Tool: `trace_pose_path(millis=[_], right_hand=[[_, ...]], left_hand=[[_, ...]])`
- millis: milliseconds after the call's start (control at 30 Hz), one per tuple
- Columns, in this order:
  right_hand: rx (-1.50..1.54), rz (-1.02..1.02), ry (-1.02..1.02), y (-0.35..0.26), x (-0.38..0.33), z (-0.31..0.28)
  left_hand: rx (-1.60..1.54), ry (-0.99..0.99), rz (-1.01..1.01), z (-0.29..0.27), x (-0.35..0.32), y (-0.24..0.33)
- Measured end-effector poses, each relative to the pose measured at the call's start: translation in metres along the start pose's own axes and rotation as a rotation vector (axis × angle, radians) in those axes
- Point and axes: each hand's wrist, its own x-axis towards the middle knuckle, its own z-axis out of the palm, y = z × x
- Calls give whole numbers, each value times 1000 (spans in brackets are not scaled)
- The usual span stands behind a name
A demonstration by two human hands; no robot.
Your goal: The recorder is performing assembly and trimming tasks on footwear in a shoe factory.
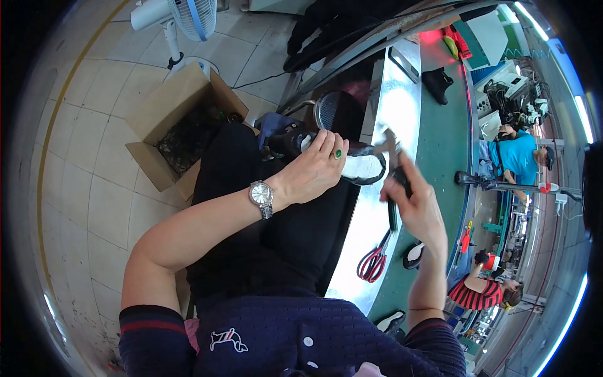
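Over my lap, my left hand [314, 168] is closed around a black shoe [379, 179] whose pale, white underside faces up. A green-stoned ring and a silver watch are on that hand and wrist. My right hand [416, 202] grips the black handle of a hammer [389, 146], its metal head slightly blurred and close beside the shoe's underside. Whether the head touches the shoe, I cannot tell. Just below my right hand, red-handled scissors [374, 261] lie on the shiny metal ledge [342, 270].
A green conveyor belt [433, 147] runs along the ledge, carrying a black boot [436, 85] and other shoes [413, 255]. An open cardboard box [157, 103] with dark contents and a fan [188, 19] stand on the left. Two people [518, 157] work beyond the belt.
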Motion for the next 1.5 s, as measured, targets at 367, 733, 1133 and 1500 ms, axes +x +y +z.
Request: trace_pose_path(millis=[367,733,1133,1500], right_hand=[[103,12,379,8,11,43],[-329,6,171,4,22,61],[-280,-58,71,2,26,60],[-122,-118,85,-9,28,64]], left_hand=[[108,110,-5,10,-2,11],[-28,224,-35,15,-1,14],[-224,183,-300,-24,5,4],[-366,79,-356,-27,-13,-9]])
